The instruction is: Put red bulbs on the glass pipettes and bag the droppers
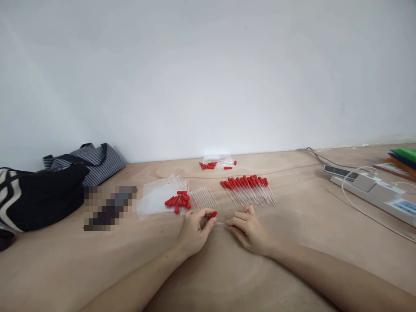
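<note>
Both hands are low over the bare wooden table (pixel 312 234), near each other but not touching. We see the left hand (pixel 194 234) with thumb and forefinger closed about a red bulb (pixel 212 215). The right hand (pixel 249 230) pinches the far end of a pale stick (pixel 221 223), which lies nearly level across the gap. The stick's near end disappears at the left fingertips; we cannot tell whether it is seated in the bulb.

Step in hand, as we judge it: joining bulb to stick. Our grounds are the slanted row of red-tipped sticks (pixel 247 183) just beyond the right hand, neatly side by side, red ends toward the wall.

Stock: a shorter row of bare sticks (pixel 204 198) sits left of that one; a loose heap of red bulbs (pixel 178 200) rests partly on clear plastic bags (pixel 151 197) beyond the left hand. More small red pieces (pixel 208 165) lie by the wall.

The next move, we reckon, calls for stick and bulb mouth in line, a firm hold on the bulb and a straight, gentle push. A skewed push could bend so thin a stick.
</note>
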### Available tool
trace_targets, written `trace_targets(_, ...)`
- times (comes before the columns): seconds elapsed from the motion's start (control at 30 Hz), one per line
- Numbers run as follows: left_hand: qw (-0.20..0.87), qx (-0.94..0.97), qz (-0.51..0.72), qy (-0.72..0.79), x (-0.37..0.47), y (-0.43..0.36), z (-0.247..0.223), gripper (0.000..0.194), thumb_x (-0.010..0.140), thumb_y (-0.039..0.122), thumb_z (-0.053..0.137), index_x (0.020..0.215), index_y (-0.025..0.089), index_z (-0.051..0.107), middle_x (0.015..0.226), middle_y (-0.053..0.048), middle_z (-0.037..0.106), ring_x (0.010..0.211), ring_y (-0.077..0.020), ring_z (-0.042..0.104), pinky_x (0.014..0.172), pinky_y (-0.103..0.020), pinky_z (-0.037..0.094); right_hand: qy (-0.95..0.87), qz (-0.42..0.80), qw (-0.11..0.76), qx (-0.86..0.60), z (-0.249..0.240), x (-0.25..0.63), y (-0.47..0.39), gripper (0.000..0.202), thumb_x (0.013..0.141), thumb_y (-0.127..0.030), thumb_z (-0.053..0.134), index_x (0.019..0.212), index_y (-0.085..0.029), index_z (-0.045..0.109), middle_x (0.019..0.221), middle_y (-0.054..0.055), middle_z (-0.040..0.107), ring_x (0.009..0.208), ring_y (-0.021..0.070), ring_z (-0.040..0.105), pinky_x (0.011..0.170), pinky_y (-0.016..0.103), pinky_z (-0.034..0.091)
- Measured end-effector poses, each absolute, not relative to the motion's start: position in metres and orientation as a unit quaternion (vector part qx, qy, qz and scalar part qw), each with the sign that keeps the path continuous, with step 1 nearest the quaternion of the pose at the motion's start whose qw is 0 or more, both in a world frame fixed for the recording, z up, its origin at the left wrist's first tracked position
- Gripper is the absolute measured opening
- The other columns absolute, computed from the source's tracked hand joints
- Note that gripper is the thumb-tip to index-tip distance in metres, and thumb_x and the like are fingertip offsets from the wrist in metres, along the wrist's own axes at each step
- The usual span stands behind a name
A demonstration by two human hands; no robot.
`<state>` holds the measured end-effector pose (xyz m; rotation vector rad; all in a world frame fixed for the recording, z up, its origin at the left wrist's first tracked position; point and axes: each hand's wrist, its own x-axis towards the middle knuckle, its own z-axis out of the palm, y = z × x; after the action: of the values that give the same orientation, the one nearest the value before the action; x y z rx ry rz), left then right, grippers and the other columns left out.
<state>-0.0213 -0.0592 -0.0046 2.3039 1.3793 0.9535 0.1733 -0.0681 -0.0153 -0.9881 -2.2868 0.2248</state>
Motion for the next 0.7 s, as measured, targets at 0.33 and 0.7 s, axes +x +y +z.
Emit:
trace_targets(0.33,0.135,0.804,0.324,0.481,-0.0228,-0.0566,-0.0068,0.011,0.078,0.023,0.051,0.085,0.021,0.059,0.082,0.001,0.067,0.077,-0.0175,0.059,0.079,-0.037,0.036,-0.818,0.102,0.386,-0.415,-0.0142,0.1742,-0.0661,0.015,0.083,-0.018,0.041,0.085,-0.018,0.056,0.068,-0.001,0.058,0.062,0.011,0.05,0.072,0.031,0.025)
trace_targets(0.7,0.123,0.819,0.309,0.467,-0.0222,-0.0584,-0.0066,0.013,0.081,0.026,0.047,0.076,0.02,0.057,0.072,0.002,0.064,0.071,-0.0157,0.057,0.081,-0.039,0.031,-0.85,0.134,0.355,-0.366,-0.0119,0.1724,-0.0677,0.013,0.081,-0.017,0.045,0.083,-0.017,0.058,0.066,-0.001,0.056,0.061,0.0102,0.047,0.069,0.029,0.024)
